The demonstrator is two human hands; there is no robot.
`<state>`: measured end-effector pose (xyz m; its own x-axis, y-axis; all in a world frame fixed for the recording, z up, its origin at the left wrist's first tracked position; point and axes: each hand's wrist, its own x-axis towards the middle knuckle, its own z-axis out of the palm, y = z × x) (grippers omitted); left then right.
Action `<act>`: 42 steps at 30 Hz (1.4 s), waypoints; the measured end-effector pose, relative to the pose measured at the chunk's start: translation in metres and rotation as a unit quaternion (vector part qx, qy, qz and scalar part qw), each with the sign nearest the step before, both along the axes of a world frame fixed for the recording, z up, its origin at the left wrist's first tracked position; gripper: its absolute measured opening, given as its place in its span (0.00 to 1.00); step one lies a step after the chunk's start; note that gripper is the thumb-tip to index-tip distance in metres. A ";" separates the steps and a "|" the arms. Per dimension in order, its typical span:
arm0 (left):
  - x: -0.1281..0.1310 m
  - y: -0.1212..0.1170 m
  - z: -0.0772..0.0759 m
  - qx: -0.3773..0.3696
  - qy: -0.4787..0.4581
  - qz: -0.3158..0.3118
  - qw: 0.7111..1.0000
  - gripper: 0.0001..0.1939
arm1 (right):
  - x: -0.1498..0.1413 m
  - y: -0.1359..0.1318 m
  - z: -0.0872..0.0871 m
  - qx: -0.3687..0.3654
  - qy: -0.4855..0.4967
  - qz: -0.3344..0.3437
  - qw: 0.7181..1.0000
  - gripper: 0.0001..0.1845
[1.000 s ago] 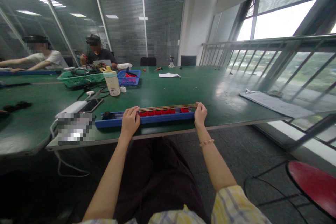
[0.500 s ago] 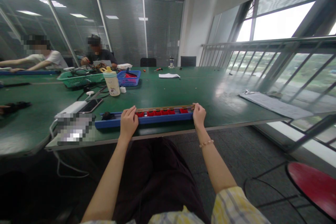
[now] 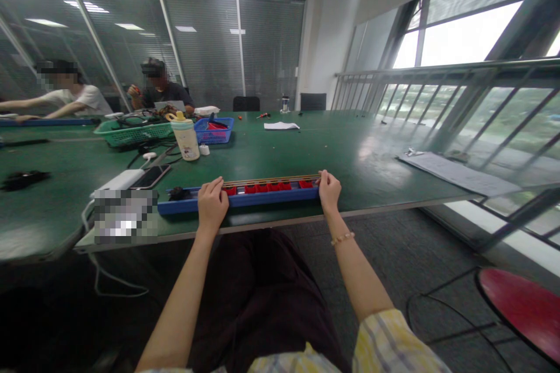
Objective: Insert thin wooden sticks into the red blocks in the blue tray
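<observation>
a bright office with glass partitions behind and a metal railing (image 3: 437, 78) along tall windows on the right. a long green table (image 3: 306, 151) fills the middle of the head view. at its far left, one person (image 3: 65, 90) leans over the table with both arms out, and a second person (image 3: 161, 87) sits further along, hands raised near the chest.

at the near edge lies a long blue tray (image 3: 245, 201), parallel to the edge, with a row of red blocks (image 3: 262, 188) in it and a thin tan strip (image 3: 271, 178) along its far side. a small dark lump (image 3: 177, 193) sits in its left end.

the left hand (image 3: 213, 205) is closed over the tray just left of the middle, fingers curled across the far side. the right hand (image 3: 329, 191) grips the tray's right end, fingers over the strip. a beaded bracelet (image 3: 342, 238) circles the right wrist.

left of the tray are a phone (image 3: 151, 176), a white power bank (image 3: 118, 180) and a pixelated object (image 3: 125, 215). beyond them stand a cream bottle (image 3: 186, 139), a blue basket (image 3: 213, 131) and a green basket of cables (image 3: 133, 133). a sheet of paper (image 3: 459, 173) lies at the right, and a red stool (image 3: 518, 303) stands on the floor below.
</observation>
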<state>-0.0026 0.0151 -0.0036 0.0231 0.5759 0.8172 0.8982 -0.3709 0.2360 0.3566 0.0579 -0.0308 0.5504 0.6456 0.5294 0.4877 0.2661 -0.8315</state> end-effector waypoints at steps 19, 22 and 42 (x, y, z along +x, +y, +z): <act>0.000 -0.002 -0.001 -0.012 -0.009 0.039 0.999 0.18 | 0.000 0.008 -0.003 0.007 0.162 0.165 0.973 0.28; 0.000 -0.002 -0.002 -0.016 -0.007 0.045 0.999 0.18 | 0.001 0.011 -0.006 0.018 0.174 0.139 0.975 0.26; 0.002 -0.002 0.001 -0.044 0.016 0.012 0.999 0.21 | 0.009 0.015 -0.010 0.081 0.177 0.074 0.978 0.25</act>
<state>-0.0003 0.0133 -0.0028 0.0330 0.6468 0.7619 0.9142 -0.3275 0.2385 0.3655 0.0730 -0.0412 0.6253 0.6546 0.4249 0.1233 0.4548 -0.8820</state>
